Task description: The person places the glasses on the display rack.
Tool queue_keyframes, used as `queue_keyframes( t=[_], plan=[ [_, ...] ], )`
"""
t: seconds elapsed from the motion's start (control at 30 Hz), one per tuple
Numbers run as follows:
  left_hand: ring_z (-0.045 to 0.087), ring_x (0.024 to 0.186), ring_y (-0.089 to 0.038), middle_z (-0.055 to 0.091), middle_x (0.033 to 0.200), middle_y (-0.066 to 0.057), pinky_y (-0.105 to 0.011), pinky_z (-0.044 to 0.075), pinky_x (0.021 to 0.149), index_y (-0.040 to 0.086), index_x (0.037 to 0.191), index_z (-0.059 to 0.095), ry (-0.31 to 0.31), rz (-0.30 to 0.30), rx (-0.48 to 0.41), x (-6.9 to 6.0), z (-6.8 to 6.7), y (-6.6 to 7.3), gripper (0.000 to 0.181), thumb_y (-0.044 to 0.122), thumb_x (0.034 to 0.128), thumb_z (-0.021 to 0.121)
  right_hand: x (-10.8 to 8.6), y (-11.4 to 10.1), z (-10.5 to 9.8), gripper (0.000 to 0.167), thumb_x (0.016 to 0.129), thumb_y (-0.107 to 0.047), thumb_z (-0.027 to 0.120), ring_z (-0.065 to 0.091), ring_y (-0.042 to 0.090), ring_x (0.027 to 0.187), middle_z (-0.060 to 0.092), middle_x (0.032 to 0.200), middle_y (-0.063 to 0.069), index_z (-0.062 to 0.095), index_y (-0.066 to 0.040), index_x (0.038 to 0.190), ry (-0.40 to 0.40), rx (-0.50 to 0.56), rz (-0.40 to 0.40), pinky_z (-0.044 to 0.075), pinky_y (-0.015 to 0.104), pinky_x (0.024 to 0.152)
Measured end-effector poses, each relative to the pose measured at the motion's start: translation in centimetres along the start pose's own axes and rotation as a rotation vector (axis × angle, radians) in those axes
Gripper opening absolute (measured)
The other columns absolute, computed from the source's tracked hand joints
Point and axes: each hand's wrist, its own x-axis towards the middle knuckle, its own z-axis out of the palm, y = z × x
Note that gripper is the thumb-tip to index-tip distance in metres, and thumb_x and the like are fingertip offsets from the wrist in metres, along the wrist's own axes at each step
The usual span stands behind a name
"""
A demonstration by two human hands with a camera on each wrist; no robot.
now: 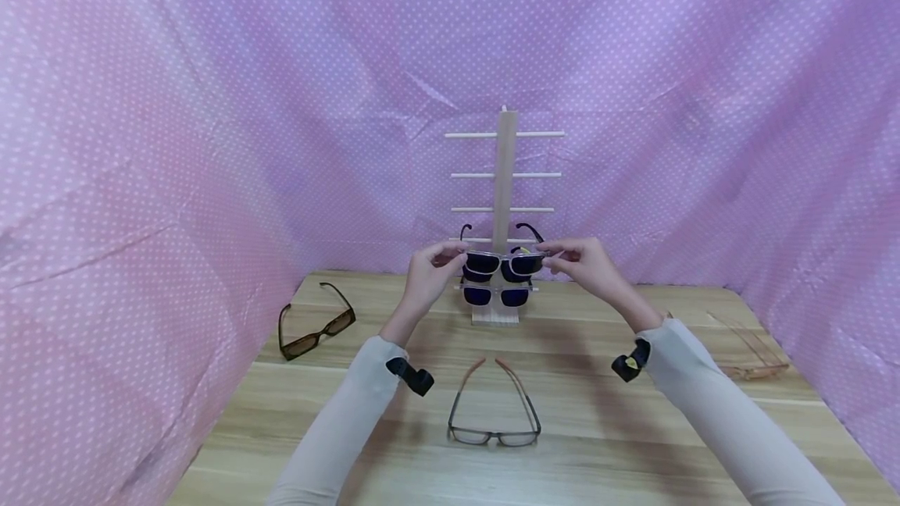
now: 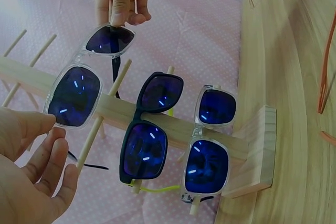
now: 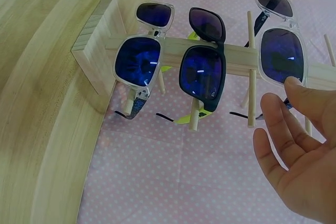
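Sunglasses with a clear frame and dark lenses (image 1: 483, 263) are held by both hands in front of a wooden display stand (image 1: 503, 178). My left hand (image 1: 426, 279) pinches their left corner, its thumb at the frame's edge in the left wrist view. At the opposite corner, my right hand (image 1: 589, 264) grips the frame between thumb and fingers. The dark temples point back toward the stand, around its post. Lower on the stand hang black-framed sunglasses (image 2: 145, 153) with yellow on the temples, and below them another clear-framed pair with blue lenses (image 2: 206, 166).
Brown sunglasses (image 1: 302, 345) lie at the table's left. Eyeglasses with orange-tipped temples (image 1: 495, 438) lie near the front middle. Pale, thin-framed glasses (image 1: 755, 372) are at the right, partly behind the right sleeve. Bare rods (image 1: 537, 133) stick out above; pink dotted cloth surrounds the table.
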Motion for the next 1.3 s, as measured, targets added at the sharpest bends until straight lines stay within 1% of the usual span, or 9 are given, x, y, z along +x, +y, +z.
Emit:
queue_keyframes(
  t=[0.13, 0.27, 0.57, 0.7, 0.8, 0.9, 0.97, 1.13, 1.3],
  plan=[
    [0.063, 0.079, -0.004, 0.075, 0.096, -0.020, -0.015, 0.052, 0.078, 0.000, 0.108, 0.077, 0.016, -0.005, 0.002, 0.3, 0.0, -0.2, 0.016, 0.003, 0.0918, 0.073, 0.4, 0.0, 0.2, 0.024, 0.094, -0.003, 0.070, 0.063, 0.000, 0.065, 0.076, 0.087, 0.023, 0.073, 0.004, 0.118, 0.017, -0.004, 0.006, 0.033, 0.020, 0.047],
    [0.062, 0.078, -0.004, 0.074, 0.094, -0.020, -0.015, 0.051, 0.077, 0.000, 0.108, 0.076, 0.028, -0.010, -0.005, 0.6, 0.1, -0.2, 0.017, 0.002, 0.0913, 0.073, 0.7, 0.1, 0.3, 0.025, 0.095, -0.003, 0.070, 0.063, -0.002, 0.065, 0.076, 0.087, 0.022, 0.073, 0.004, 0.118, 0.025, 0.004, 0.014, 0.031, 0.021, 0.046],
    [0.061, 0.078, -0.004, 0.074, 0.094, -0.020, -0.015, 0.051, 0.077, 0.000, 0.109, 0.076, 0.060, -0.024, -0.008, 1.2, 0.5, -0.7, 0.019, 0.003, 0.0915, 0.073, 1.2, 0.6, 0.5, 0.028, 0.096, -0.004, 0.069, 0.068, 0.008, 0.071, 0.074, 0.097, 0.028, 0.070, 0.007, 0.122, 0.043, 0.053, 0.049, 0.047, 0.018, 0.058],
    [0.061, 0.077, -0.003, 0.074, 0.094, -0.021, -0.015, 0.052, 0.077, 0.000, 0.111, 0.076, 0.064, -0.034, -0.012, 1.5, 0.7, -0.7, 0.020, 0.003, 0.0914, 0.073, 1.5, 0.9, 0.5, 0.027, 0.096, -0.005, 0.069, 0.071, 0.019, 0.075, 0.075, 0.094, 0.022, 0.071, 0.004, 0.121, 0.061, 0.060, 0.064, 0.053, 0.017, 0.067],
    [0.061, 0.078, -0.004, 0.074, 0.095, -0.021, -0.015, 0.051, 0.077, 0.000, 0.113, 0.075, 0.068, -0.040, -0.008, 1.7, 0.8, -0.7, 0.021, 0.002, 0.0915, 0.073, 1.7, 1.1, 0.6, 0.027, 0.096, -0.007, 0.069, 0.072, 0.024, 0.077, 0.075, 0.093, 0.019, 0.071, 0.004, 0.121, 0.075, 0.055, 0.077, 0.054, 0.018, 0.067],
    [0.061, 0.080, -0.005, 0.074, 0.096, -0.021, -0.016, 0.051, 0.078, 0.000, 0.113, 0.075, 0.073, -0.052, -0.005, 1.9, 0.8, -0.7, 0.022, 0.003, 0.0920, 0.072, 1.9, 1.2, 0.7, 0.028, 0.097, -0.007, 0.069, 0.072, 0.021, 0.075, 0.075, 0.095, 0.023, 0.070, 0.005, 0.122, 0.083, 0.047, 0.078, 0.053, 0.018, 0.065],
    [0.061, 0.081, -0.005, 0.074, 0.097, -0.020, -0.017, 0.051, 0.079, 0.001, 0.113, 0.076, 0.080, -0.061, -0.002, 2.0, 0.9, -0.7, 0.021, 0.003, 0.0921, 0.072, 1.9, 0.6, 0.8, 0.028, 0.097, -0.004, 0.068, 0.072, 0.026, 0.075, 0.074, 0.096, 0.028, 0.069, 0.008, 0.122, 0.084, 0.042, 0.077, 0.052, 0.018, 0.064],
    [0.063, 0.081, -0.005, 0.075, 0.095, -0.018, -0.018, 0.052, 0.080, 0.004, 0.111, 0.077, 0.097, -0.075, 0.007, 2.2, 0.9, -1.1, 0.020, 0.003, 0.0918, 0.073, 2.1, 0.5, 1.0, 0.029, 0.097, -0.002, 0.067, 0.072, 0.025, 0.073, 0.073, 0.098, 0.030, 0.068, 0.009, 0.124, 0.090, 0.053, 0.072, 0.052, 0.016, 0.064],
    [0.065, 0.082, -0.010, 0.075, 0.095, -0.018, -0.018, 0.052, 0.079, 0.002, 0.113, 0.076, 0.104, -0.082, 0.026, 2.5, 1.0, -1.4, 0.021, 0.003, 0.0923, 0.072, 2.4, 1.3, 1.1, 0.029, 0.097, -0.004, 0.068, 0.069, 0.011, 0.068, 0.074, 0.096, 0.027, 0.069, 0.006, 0.124, 0.104, 0.072, 0.069, 0.053, 0.016, 0.064]
  ],
)
